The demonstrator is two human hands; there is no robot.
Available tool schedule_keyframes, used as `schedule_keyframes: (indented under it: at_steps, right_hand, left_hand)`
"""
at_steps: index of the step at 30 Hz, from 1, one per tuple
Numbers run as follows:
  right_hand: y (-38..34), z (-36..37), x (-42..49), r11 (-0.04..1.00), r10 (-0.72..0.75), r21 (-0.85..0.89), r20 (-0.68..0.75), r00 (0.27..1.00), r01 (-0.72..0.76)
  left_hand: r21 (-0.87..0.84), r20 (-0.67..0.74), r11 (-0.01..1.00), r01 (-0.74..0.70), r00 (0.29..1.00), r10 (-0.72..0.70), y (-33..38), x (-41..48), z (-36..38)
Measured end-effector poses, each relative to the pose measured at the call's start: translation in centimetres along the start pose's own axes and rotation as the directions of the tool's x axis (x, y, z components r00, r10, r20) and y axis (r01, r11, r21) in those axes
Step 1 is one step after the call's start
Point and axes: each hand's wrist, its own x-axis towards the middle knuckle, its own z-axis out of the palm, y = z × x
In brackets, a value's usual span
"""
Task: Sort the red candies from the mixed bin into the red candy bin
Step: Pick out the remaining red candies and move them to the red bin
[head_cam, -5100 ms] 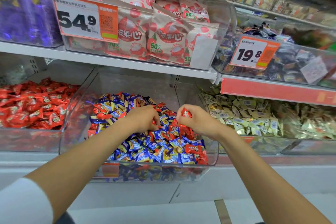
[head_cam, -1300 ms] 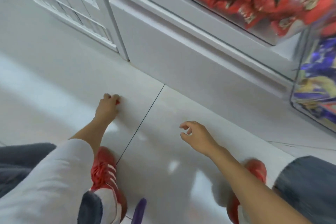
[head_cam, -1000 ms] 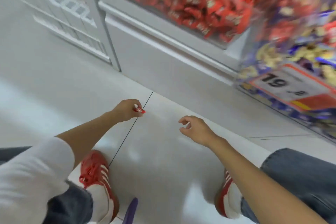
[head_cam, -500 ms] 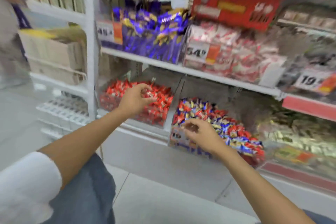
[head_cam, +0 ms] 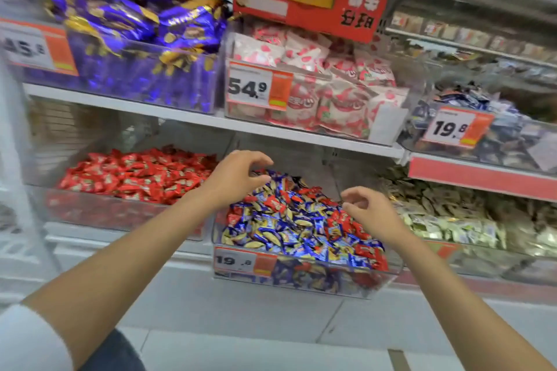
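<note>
The clear mixed bin [head_cam: 388, 280] on the lower shelf holds blue and gold candies with red candies [head_cam: 366, 250] scattered among them. To its left stands the red candy bin [head_cam: 90, 208], full of red wrappers. My left hand [head_cam: 238, 175] hovers above the far left corner of the mixed bin, fingers loosely curled, nothing in it. My right hand [head_cam: 369, 211] hangs over the bin's right side with its fingers loosely curled and empty.
A shelf board [head_cam: 271, 126] runs just above both bins, carrying purple chocolate bags [head_cam: 135, 39] and pink-white bags [head_cam: 325, 81]. A bin of pale wrapped candies [head_cam: 452, 220] sits to the right. Price tags hang on the bin fronts.
My left hand picked a red candy off the floor, carried it to the red bin, and now sits empty over the mixed bin. The view rose from floor to shelves.
</note>
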Motion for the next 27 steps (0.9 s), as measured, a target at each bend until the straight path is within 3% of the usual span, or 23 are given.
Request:
schedule_keyframes:
  at_steps: [2,4,6,9,13,17,19,22,27]
  right_hand:
    - [1.1,-0.4,0.2,1.0,0.023,0.01,0.037,0.999,-0.023]
    - [1.8,-0.4,0.9,0.999,0.028,0.029,0.065,0.997,-0.03]
    - [2.1,-0.3,2.3,0.998,0.027,0.054,0.076,0.997,-0.032]
    - [2.1,1.1,4.9,0.997,0.023,0.067,0.143,0.989,-0.032]
    - [2.0,4.9,8.6,0.999,0.012,0.033,0.279,0.96,-0.022]
    - [2.4,8.3,10.7,0.996,-0.005,-0.077,0.393,0.92,0.038]
    - [2.6,9.3,11.2,0.988,-0.025,-0.132,0.368,0.93,0.079]
    - [2.5,8.7,11.2,0.999,-0.041,0.003,0.324,0.945,0.042]
    - [2.5,4.0,9.0,0.99,0.017,0.128,0.249,0.968,-0.051]
  left_hand:
    - [0.01,0.173,1.0,-0.029,0.985,0.027,1.8,0.8,2.1]
    - [0.133,0.364,0.99,-0.043,0.931,-0.009,1.6,1.5,4.3]
    - [0.273,0.445,0.96,-0.056,0.893,-0.074,0.3,2.0,5.6]
    - [0.349,0.383,0.936,-0.043,0.918,-0.101,-1.2,2.7,6.2]
    - [0.471,0.42,0.878,-0.086,0.897,-0.138,-1.6,3.3,6.6]
    - [0.406,0.3,0.913,-0.049,0.95,-0.083,-1.6,4.0,6.5]
    - [0.262,0.261,0.965,0.015,0.961,-0.086,-1.4,4.1,6.0]
    - [0.042,0.198,0.994,0.099,0.975,-0.105,-0.8,4.0,6.0]
    - [0.132,0.344,0.988,0.082,0.931,-0.123,0.2,4.4,7.8]
